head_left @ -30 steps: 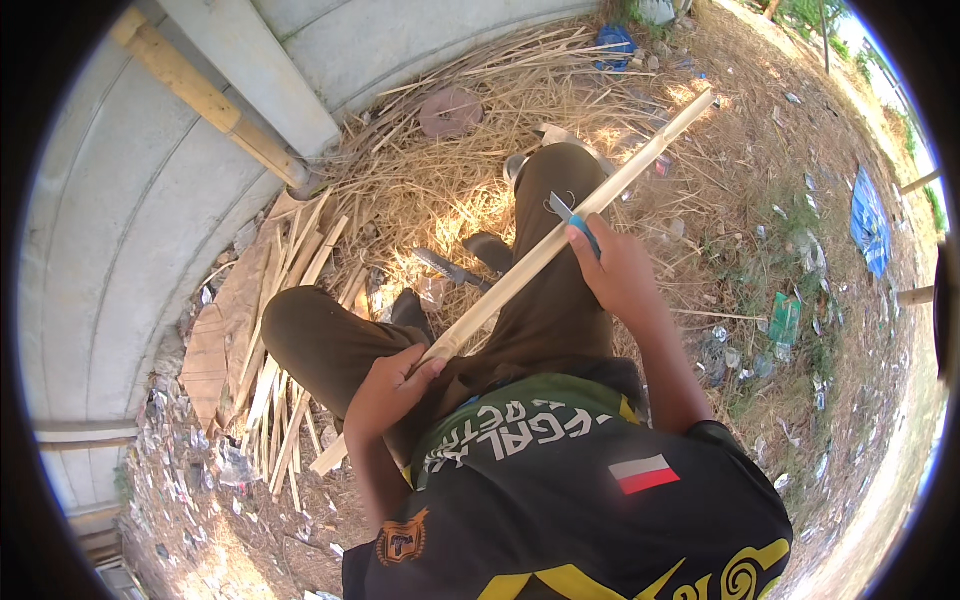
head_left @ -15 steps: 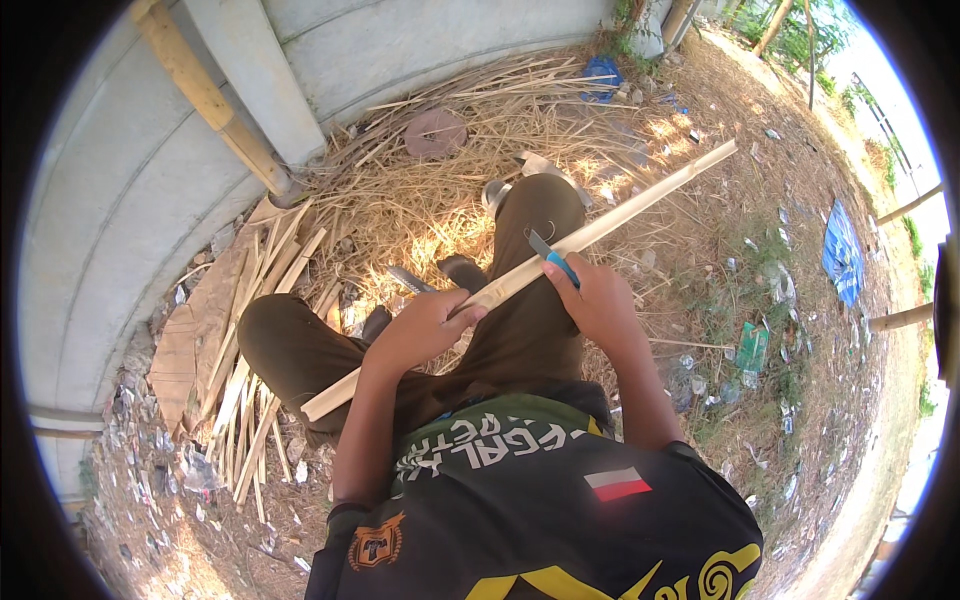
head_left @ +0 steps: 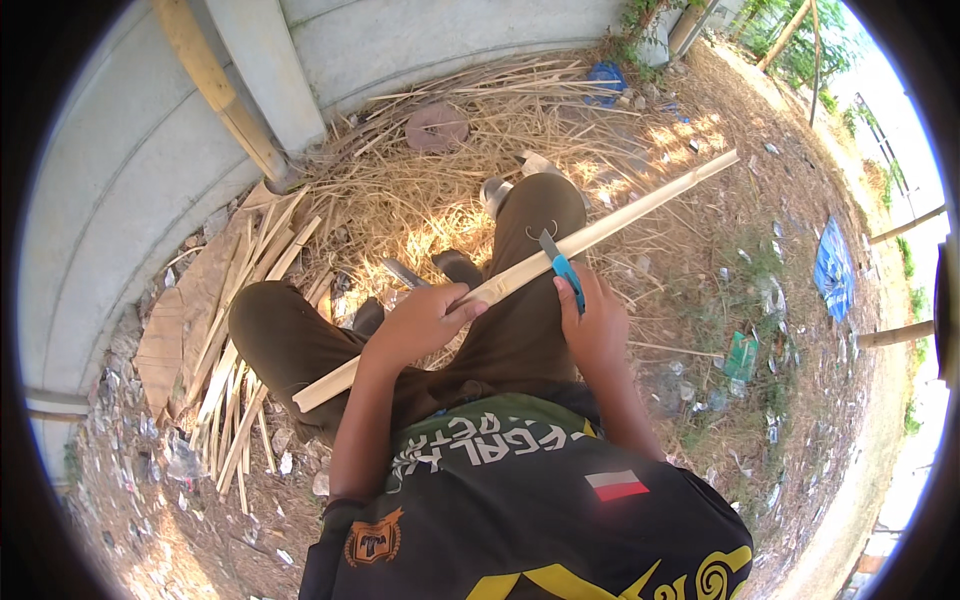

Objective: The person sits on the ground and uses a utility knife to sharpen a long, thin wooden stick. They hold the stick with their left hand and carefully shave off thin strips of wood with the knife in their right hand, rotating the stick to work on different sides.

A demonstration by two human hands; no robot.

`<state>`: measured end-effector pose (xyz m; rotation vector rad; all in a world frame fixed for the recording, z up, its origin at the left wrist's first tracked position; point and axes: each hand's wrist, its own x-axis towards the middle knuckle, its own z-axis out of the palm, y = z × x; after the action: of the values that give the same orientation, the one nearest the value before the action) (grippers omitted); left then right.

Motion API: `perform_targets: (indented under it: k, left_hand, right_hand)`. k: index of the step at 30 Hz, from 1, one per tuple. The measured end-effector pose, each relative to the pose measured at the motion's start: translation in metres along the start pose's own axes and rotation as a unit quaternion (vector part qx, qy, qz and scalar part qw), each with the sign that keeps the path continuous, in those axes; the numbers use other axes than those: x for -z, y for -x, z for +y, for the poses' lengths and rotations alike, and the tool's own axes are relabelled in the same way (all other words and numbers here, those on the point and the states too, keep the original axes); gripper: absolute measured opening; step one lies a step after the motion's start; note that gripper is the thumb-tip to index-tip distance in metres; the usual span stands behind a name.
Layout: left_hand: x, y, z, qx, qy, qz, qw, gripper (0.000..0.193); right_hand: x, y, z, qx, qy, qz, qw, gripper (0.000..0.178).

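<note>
A long split bamboo strip [head_left: 620, 218] lies slantwise across my lap, its far end up to the right. My left hand [head_left: 422, 322] is closed round its lower half, the thumb on the hollow face. In my right hand [head_left: 597, 318] is a blue-handled utility knife [head_left: 568, 280]. Its grey blade points up and away and overlaps the bamboo's near edge; whether it cuts in cannot be seen. Beyond my left hand a grey metal blade [head_left: 403, 272] lies between my legs, its rear part hidden.
Split bamboo strips [head_left: 228, 410] lie on flattened cardboard [head_left: 165, 350] at the left. More strips and shavings [head_left: 370, 190] spread toward the concrete wall [head_left: 440, 50]. A round brown slab [head_left: 437, 130] sits there. Blue plastic [head_left: 834, 268] and a green scrap [head_left: 741, 357] lie right.
My right hand and the knife have shifted slightly down, and the blade stands more upright. The bamboo strip and my left hand stay nearly in place.
</note>
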<state>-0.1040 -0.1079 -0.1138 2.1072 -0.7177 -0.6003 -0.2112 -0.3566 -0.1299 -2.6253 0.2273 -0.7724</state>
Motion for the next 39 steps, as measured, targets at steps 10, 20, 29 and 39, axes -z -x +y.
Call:
perform_targets:
  k: [10, 20, 29, 39]
  left_hand:
    - [0.0, 0.0, -0.004, -0.001, 0.0, 0.005, 1.0, 0.04]
    - [0.003, 0.012, -0.003, -0.003, 0.004, 0.007, 1.0, 0.041]
    - [0.009, 0.046, -0.002, 0.083, 0.075, -0.025, 0.993, 0.036]
    - [0.004, 0.089, 0.0, 0.177, 0.125, 0.003, 0.976, 0.038]
  right_hand:
    - [-0.01, 0.007, 0.005, -0.037, -0.075, -0.012, 0.996, 0.031]
    - [-0.005, -0.008, 0.004, 0.014, -0.119, -0.043, 0.992, 0.022]
    - [-0.011, -0.003, -0.003, -0.001, -0.102, -0.027, 0.994, 0.023]
    - [-0.01, -0.007, -0.004, 0.013, -0.114, -0.031, 0.993, 0.021]
